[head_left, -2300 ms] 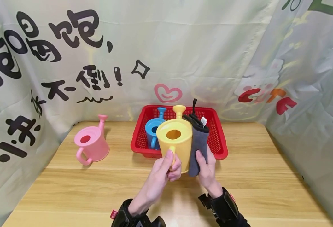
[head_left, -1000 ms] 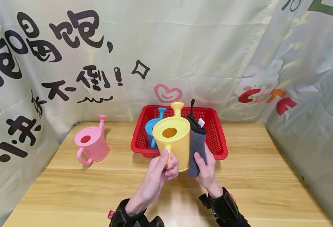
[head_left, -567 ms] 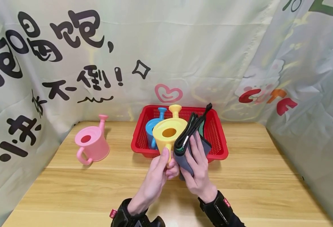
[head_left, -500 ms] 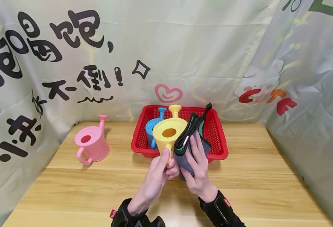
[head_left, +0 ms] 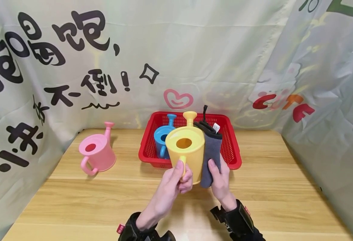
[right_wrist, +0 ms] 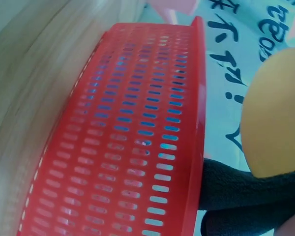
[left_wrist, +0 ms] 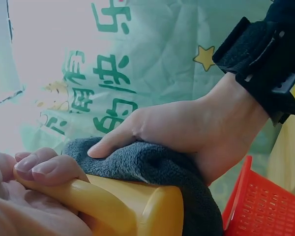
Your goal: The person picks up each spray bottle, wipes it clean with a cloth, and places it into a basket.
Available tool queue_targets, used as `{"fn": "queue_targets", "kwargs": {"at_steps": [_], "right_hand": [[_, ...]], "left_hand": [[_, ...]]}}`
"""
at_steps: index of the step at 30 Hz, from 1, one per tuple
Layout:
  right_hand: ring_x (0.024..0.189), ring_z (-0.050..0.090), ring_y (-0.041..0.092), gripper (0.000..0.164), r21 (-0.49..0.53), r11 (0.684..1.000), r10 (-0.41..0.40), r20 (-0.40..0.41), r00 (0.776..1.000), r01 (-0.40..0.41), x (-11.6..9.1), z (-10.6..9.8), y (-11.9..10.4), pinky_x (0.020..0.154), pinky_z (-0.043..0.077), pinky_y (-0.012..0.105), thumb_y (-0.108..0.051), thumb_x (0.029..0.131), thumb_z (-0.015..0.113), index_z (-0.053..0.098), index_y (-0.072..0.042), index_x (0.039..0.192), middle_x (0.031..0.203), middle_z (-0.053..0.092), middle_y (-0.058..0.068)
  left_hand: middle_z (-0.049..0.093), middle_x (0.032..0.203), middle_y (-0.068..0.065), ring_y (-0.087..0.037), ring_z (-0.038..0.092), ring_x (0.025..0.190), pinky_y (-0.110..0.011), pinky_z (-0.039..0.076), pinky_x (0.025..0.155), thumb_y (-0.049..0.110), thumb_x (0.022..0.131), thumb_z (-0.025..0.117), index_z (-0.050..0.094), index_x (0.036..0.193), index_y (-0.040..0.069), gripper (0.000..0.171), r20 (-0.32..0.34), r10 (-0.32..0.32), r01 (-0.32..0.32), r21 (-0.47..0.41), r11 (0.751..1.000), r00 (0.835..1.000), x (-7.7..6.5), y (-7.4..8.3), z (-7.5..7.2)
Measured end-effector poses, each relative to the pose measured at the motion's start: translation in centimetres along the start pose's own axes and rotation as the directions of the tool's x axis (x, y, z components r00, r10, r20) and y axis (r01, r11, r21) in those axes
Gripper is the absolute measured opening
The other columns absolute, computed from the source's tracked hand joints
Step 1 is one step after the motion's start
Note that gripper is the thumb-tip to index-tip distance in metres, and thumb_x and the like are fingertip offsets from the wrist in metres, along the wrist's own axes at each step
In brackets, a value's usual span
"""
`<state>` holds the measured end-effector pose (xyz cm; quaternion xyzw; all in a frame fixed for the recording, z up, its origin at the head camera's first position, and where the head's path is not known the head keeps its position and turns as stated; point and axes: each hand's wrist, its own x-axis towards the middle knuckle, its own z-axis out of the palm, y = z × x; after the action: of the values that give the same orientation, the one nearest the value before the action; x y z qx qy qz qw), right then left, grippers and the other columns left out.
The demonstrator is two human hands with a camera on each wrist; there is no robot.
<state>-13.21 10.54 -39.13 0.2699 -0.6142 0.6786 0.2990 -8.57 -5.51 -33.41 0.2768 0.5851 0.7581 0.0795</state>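
Head view: the left hand (head_left: 176, 179) has its grip closed round the handle of the yellow can (head_left: 187, 152), thumb on top, holding it upright just above the table (head_left: 74, 201) and in front of the red basket (head_left: 235, 157); the right hand (head_left: 220, 177) pinches a folded grey cloth (head_left: 211, 155) and lays it flat along the can's right wall; a blue can (head_left: 161, 139) stands inside the basket, a pink can (head_left: 96, 154) well apart to the left.

Left wrist view: the left fingers (left_wrist: 44, 169) curl over the yellow handle (left_wrist: 88, 199); the right hand (left_wrist: 187, 130) spreads over the cloth (left_wrist: 147, 164), thumb on top, pressing it to the can.

Right wrist view: only the basket wall (right_wrist: 137, 137), a curve of yellow can (right_wrist: 280, 118) and a dark fold of cloth (right_wrist: 246, 201); the right grip itself does not show here.

To wipe well, I judge, keep the handle hold firm so the can cannot twist, and keep the cloth flat and pressed while it travels over the wall.

Half a second ago the cloth lay slanted across the can's near side with the right palm over it; now it stands upright on the right side, and the can sits slightly higher and nearer.
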Motion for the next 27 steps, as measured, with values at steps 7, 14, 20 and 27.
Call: {"fn": "queue_targets", "kwargs": {"at_steps": [7, 14, 20, 27], "right_hand": [[0.143, 0.046, 0.02, 0.053, -0.167, 0.916, -0.35, 0.117, 0.929, 0.366, 0.3, 0.8, 1.4, 0.119, 0.037, 0.029, 0.001, 0.091, 0.047, 0.049, 0.006, 0.143, 0.156, 0.046, 0.01], [0.151, 0.032, 0.042, 0.05, -0.354, 0.72, -0.584, 0.158, 0.797, 0.597, 0.2, 2.0, 2.3, 0.126, 0.026, 0.045, -0.024, 0.102, 0.048, 0.05, -0.001, 0.145, 0.159, 0.039, 0.02], [0.151, 0.033, 0.038, 0.049, -0.307, 0.765, -0.549, 0.151, 0.822, 0.567, 0.3, 1.8, 2.1, 0.125, 0.028, 0.042, -0.021, 0.101, 0.048, 0.05, 0.0, 0.145, 0.16, 0.038, 0.019], [0.13, 0.053, 0.008, 0.062, -0.054, 0.984, -0.167, 0.064, 0.984, 0.17, 0.1, 0.5, 1.0, 0.111, 0.041, 0.021, 0.009, 0.09, 0.04, 0.05, -0.013, 0.146, 0.146, 0.055, -0.006]], "left_hand": [[0.028, 0.065, 0.002, -0.01, 0.03, 0.059, -0.023, 0.024, 0.056, 0.034, 0.112, 0.021, 0.026, 0.08, -0.006, 0.051, -0.059, -0.009, 0.008, -0.023, 1.0, 0.998, 0.1, -0.2, -0.2], [0.03, 0.066, 0.006, -0.006, 0.031, 0.061, -0.02, 0.027, 0.061, 0.038, 0.112, 0.021, 0.033, 0.079, 0.008, 0.046, -0.126, -0.072, 0.064, -0.061, 0.996, 0.989, 0.2, -0.5, -0.2], [0.03, 0.066, 0.005, -0.008, 0.03, 0.06, -0.021, 0.026, 0.06, 0.037, 0.112, 0.02, 0.029, 0.079, 0.001, 0.05, -0.11, -0.05, 0.045, -0.05, 0.998, 0.993, 0.3, -0.6, -0.2], [0.028, 0.065, 0.0, -0.01, 0.03, 0.059, -0.023, 0.025, 0.056, 0.034, 0.112, 0.021, 0.026, 0.08, -0.006, 0.052, -0.036, -0.01, 0.01, -0.014, 1.0, 0.999, 0.2, -0.3, -0.2]]}}
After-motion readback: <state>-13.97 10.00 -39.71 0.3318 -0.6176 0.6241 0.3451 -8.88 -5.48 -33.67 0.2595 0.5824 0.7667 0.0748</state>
